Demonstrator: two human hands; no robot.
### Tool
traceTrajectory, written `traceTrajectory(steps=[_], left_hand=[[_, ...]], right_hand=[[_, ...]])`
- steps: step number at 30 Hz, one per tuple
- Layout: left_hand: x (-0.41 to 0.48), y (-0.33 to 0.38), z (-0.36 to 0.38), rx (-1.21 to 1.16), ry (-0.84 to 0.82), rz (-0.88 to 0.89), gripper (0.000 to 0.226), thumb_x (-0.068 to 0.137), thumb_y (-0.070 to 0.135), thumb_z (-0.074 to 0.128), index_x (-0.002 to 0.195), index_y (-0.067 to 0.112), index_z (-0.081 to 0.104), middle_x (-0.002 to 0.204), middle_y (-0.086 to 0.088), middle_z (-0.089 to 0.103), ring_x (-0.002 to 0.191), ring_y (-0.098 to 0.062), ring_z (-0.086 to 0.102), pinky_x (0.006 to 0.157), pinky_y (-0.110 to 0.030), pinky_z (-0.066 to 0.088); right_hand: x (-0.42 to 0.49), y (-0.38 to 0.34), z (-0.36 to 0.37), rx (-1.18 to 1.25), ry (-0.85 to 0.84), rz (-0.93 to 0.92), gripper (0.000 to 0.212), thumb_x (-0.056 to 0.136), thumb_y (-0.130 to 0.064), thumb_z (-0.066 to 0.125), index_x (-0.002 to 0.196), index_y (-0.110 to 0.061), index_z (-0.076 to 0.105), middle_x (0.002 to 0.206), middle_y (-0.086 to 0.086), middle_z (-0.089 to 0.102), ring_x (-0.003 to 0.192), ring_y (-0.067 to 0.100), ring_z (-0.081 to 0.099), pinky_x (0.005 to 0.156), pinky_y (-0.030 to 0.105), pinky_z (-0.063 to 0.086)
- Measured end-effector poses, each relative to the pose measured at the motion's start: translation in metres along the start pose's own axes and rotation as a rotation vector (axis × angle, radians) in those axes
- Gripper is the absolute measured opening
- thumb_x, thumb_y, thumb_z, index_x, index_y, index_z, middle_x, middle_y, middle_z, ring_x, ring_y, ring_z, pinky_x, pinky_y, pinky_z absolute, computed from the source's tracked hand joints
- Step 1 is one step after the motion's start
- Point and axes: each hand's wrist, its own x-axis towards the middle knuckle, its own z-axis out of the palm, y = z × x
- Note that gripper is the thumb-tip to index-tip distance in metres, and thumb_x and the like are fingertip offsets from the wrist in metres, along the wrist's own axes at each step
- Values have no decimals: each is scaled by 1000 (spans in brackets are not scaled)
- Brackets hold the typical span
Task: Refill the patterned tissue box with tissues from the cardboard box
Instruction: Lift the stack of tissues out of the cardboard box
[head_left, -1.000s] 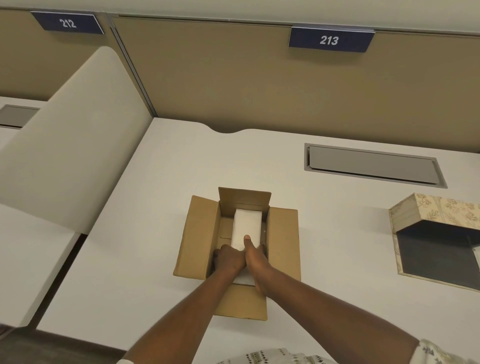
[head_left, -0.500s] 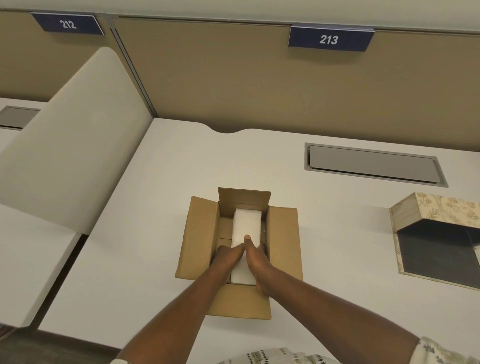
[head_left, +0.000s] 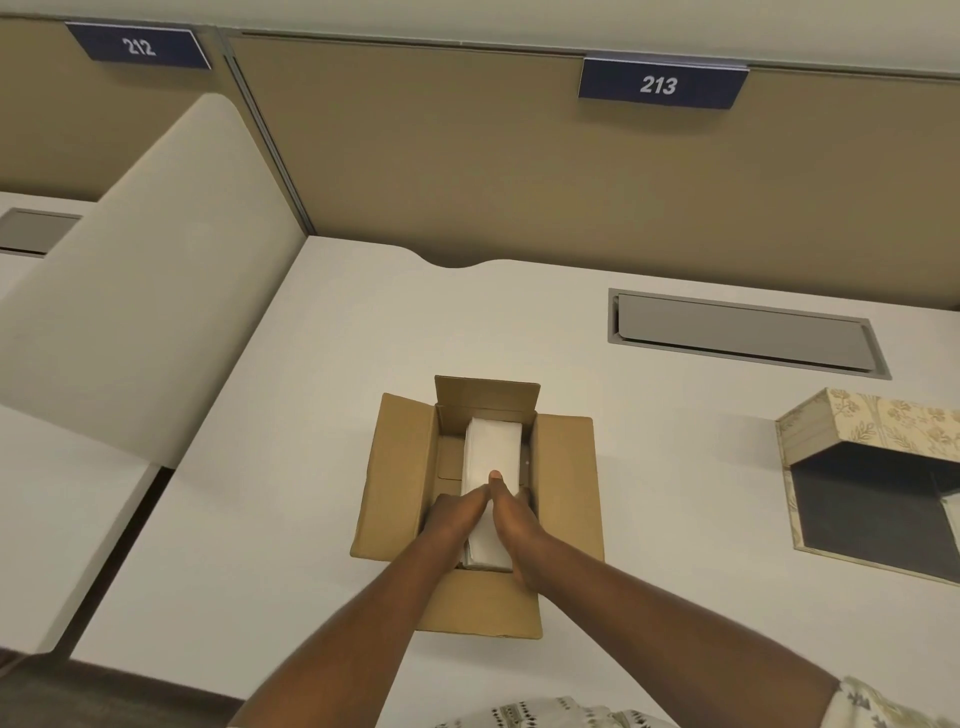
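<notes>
Hands slid nearer along tissue stack inside cardboard box; left hand and right hand grip clamped on its near end, long axis running away.

White tissues, brown cardboard box, (perhaps floral) beige patterned tissue box

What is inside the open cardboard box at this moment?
Inside the cardboard box lies a white stack of tissues. The left hand and right hand reach in at its near end. What lies under the stack is covered.
</notes>
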Motion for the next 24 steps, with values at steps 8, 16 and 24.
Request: traceTrajectory(steps=[8,16,24], left_hand=[[-21,8,1,-99,-71,25,49,89,50,64,118,10,63,111,-7,66,112,-29,67,90,-40,57],[-25,10,-1,-157,-80,-34,79,66,60,70,123,7,61,106,-14,74,91,-30,74,80,-40,63],[-55,28,-13,-187,-180,-26,43,88,43,73,114,9,71,107,-15,75,100,-30,71,89,-39,57]], right_hand=[[-8,-5,-8,-37,19,-26,80,100,-62,33,161,-19,5,166,8,19,150,30,24,120,45,24],[-20,-4,-18,-117,3,-92,81,100,-60,38,160,-16,7,164,8,23,148,29,29,115,40,30],[-28,-7,-29,-173,-5,-145,77,97,-57,48,156,-17,21,153,7,41,133,27,47,100,35,44]])
